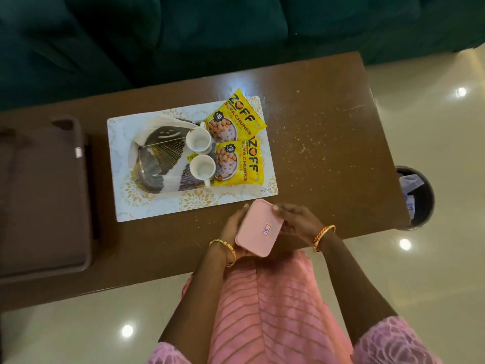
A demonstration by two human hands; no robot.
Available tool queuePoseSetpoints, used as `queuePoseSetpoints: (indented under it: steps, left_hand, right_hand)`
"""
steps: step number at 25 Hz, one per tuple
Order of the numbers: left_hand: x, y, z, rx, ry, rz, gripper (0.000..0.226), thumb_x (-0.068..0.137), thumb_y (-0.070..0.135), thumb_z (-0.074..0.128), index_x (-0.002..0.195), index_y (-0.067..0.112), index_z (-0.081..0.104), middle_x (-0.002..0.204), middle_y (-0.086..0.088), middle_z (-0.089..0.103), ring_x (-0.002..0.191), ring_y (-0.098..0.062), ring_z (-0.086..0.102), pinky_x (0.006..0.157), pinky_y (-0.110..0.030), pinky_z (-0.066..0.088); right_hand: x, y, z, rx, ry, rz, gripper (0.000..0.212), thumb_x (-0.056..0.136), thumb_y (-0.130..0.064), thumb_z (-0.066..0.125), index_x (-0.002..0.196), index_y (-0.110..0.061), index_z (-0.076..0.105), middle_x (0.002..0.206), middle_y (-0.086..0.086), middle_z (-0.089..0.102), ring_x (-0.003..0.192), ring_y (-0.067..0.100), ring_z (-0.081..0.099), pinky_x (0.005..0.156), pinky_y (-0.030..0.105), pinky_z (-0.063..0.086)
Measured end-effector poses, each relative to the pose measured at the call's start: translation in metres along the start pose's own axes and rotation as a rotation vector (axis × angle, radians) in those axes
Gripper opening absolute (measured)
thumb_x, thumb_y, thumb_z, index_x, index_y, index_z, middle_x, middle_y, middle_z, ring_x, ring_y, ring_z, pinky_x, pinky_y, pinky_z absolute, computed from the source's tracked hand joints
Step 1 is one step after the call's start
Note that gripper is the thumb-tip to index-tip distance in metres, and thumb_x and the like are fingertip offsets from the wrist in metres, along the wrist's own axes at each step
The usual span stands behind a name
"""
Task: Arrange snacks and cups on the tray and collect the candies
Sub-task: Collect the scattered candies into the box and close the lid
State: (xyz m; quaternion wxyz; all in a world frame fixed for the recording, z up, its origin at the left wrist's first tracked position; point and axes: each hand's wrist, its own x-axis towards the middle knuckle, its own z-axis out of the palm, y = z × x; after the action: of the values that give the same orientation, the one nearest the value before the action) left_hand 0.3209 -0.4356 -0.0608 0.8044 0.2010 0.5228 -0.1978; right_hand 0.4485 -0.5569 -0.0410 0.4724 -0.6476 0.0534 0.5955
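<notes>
A white tray [147,177] with dark leaf print rests on a white-and-gold mat [157,206] on the brown table [328,153]. Two white cups [198,140] [202,167] stand on the tray's right side. Two yellow snack packets [235,114] [240,162] lie beside the cups, partly over the mat. Near the table's front edge both hands hold a closed pink box [258,227] with a small sticker. My left hand [233,223] grips its left side; my right hand [298,219] holds its far right end. No candies are visible.
A brown plastic tray or bin [44,195] sits at the table's left end. A dark waste bin [417,198] stands on the floor to the right. A green sofa [183,35] lies behind the table. Crumbs speckle the table's right half.
</notes>
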Motion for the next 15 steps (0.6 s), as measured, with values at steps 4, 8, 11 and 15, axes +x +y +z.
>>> queuePoseSetpoints:
  steps: [4,8,11,15]
  left_hand:
    - [-0.034,0.003,-0.014,-0.167,0.127,0.161,0.056,0.079,0.067,0.047,0.094,0.018,0.069,0.083,-0.008,0.074,0.081,-0.025,0.066,0.066,-0.035,0.056]
    - [-0.059,-0.003,-0.035,-0.146,0.276,0.342,0.027,0.081,0.035,0.066,0.094,0.014,0.055,0.094,-0.011,0.066,0.082,-0.022,0.064,0.060,-0.034,0.059]
    - [-0.075,0.002,-0.060,-0.184,0.376,0.402,0.028,0.076,0.009,0.073,0.087,0.013,0.048,0.093,-0.011,0.066,0.078,-0.019,0.065,0.058,-0.033,0.060]
    - [-0.086,0.025,-0.102,-0.277,0.432,0.436,0.025,0.073,0.007,0.076,0.085,0.012,0.055,0.094,-0.014,0.069,0.083,-0.023,0.068,0.056,-0.031,0.057]
  right_hand:
    - [-0.015,-0.005,0.028,0.163,0.109,-0.063,0.029,0.091,-0.009,0.055,0.119,-0.001,0.057,0.088,0.008,0.065,0.067,0.009,0.068,0.053,0.017,0.054]
    - [-0.019,-0.003,0.069,0.260,0.209,-0.032,0.028,0.089,-0.007,0.058,0.116,-0.001,0.058,0.094,0.010,0.064,0.078,0.018,0.061,0.057,0.021,0.054]
    - [-0.013,-0.003,0.102,0.269,0.229,0.010,0.029,0.089,-0.005,0.057,0.117,0.002,0.056,0.104,0.017,0.061,0.091,0.026,0.058,0.065,0.028,0.050]
    - [0.004,-0.015,0.147,0.215,0.280,0.000,0.025,0.084,0.000,0.063,0.108,0.003,0.061,0.101,0.019,0.063,0.085,0.025,0.063,0.059,0.025,0.058]
